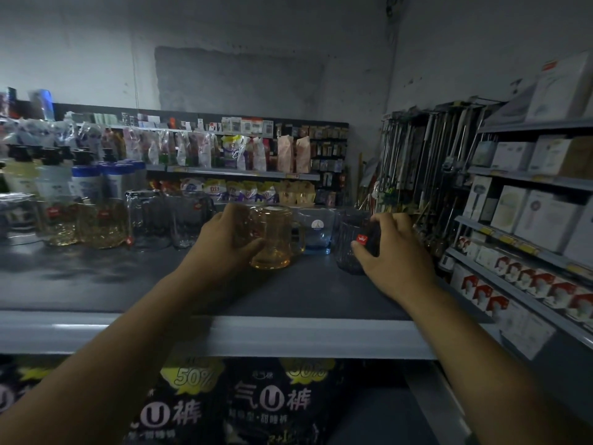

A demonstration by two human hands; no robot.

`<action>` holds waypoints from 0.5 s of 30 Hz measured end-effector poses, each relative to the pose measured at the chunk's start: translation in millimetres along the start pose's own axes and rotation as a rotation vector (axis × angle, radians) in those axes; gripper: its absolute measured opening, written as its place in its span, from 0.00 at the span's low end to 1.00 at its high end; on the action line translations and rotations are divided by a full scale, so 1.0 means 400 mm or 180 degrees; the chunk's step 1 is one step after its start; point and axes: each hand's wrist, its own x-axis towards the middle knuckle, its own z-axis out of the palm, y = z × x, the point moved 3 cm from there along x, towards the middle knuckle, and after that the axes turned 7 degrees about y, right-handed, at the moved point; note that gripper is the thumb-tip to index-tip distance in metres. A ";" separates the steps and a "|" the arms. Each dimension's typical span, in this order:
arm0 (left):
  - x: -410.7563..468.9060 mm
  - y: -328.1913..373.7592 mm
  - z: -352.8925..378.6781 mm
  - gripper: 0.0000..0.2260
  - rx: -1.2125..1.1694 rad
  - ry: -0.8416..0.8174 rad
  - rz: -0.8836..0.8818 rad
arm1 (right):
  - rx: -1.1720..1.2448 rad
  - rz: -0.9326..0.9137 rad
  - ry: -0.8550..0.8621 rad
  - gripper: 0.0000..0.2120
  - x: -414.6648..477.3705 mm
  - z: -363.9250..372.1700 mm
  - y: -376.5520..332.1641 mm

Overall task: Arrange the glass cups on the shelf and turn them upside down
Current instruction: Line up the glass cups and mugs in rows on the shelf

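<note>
Head view: left hand (pixel 224 240) wraps around an amber mug (pixel 272 236) on the dark shelf (pixel 128 277), mug handle pointing right. Right hand (pixel 393 252) grips a dark ribbed glass (pixel 348 244) with a red sticker. A blue glass (pixel 316 234) sits between them, set further back. A row of cups (pixel 102 223) stands along the shelf's left rear. Can't tell whether the mug is inverted.
</note>
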 end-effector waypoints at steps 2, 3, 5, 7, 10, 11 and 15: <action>-0.009 0.017 -0.023 0.23 0.0232 -0.0004 0.0126 | -0.0206 -0.0248 0.0219 0.23 -0.009 -0.030 -0.015; -0.016 0.028 -0.034 0.23 0.0304 -0.0056 0.0189 | -0.0266 -0.0414 0.0330 0.21 -0.016 -0.044 -0.028; -0.038 0.046 -0.063 0.20 0.0300 -0.0060 0.0373 | -0.0266 -0.0829 0.0358 0.18 -0.035 -0.057 -0.073; -0.067 0.061 -0.099 0.17 0.0195 -0.0012 0.0538 | -0.0072 -0.1220 0.0213 0.16 -0.053 -0.057 -0.137; -0.114 0.044 -0.165 0.13 0.0168 0.0052 0.0621 | 0.0400 -0.1424 -0.0080 0.16 -0.081 -0.039 -0.263; -0.126 0.033 -0.189 0.12 0.0225 0.0082 0.0624 | 0.0530 -0.1415 -0.0182 0.16 -0.090 -0.033 -0.304; -0.185 -0.090 -0.340 0.13 0.0483 0.0171 0.0437 | 0.0902 -0.1468 -0.0568 0.19 -0.143 0.012 -0.514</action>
